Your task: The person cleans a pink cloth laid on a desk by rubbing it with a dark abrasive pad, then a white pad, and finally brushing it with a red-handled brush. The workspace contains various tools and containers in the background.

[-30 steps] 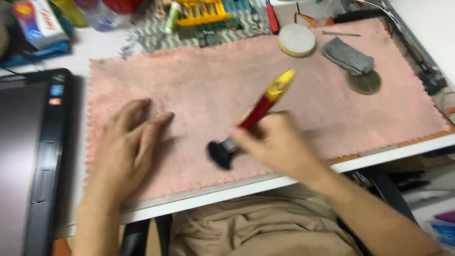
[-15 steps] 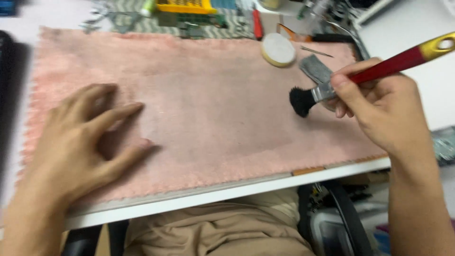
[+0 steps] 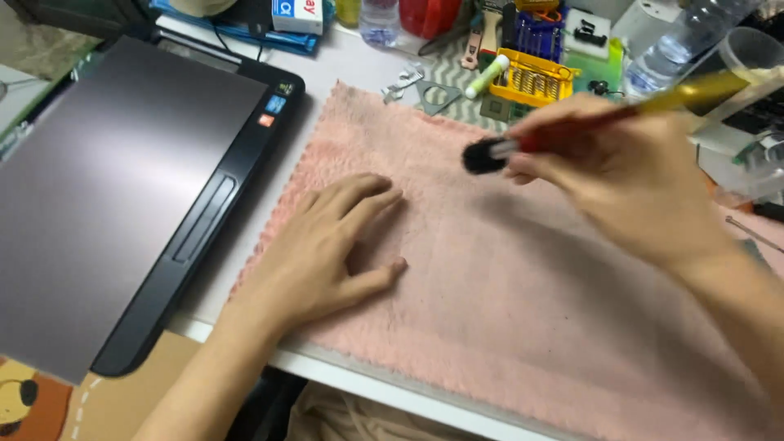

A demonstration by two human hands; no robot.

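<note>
My right hand [image 3: 621,175] grips a brush [image 3: 523,147] with a red and yellow handle and black bristles. It holds the brush just above the far part of a pink fluffy cloth [image 3: 506,286]. The bristles point left. My left hand [image 3: 322,253] lies flat on the near left part of the cloth with its fingers spread and holds nothing.
A closed dark laptop [image 3: 122,180] lies left of the cloth. Behind the cloth stand a yellow tool holder [image 3: 535,77], a green and white marker [image 3: 487,76], small metal parts [image 3: 425,90], bottles [image 3: 380,20] and a clear cup [image 3: 747,53]. The white table edge [image 3: 392,388] runs along the front.
The view has swung left, bringing the laptop into sight. My right hand has carried the brush from the cloth's right side toward its far middle. My left hand stays flat on the cloth.
</note>
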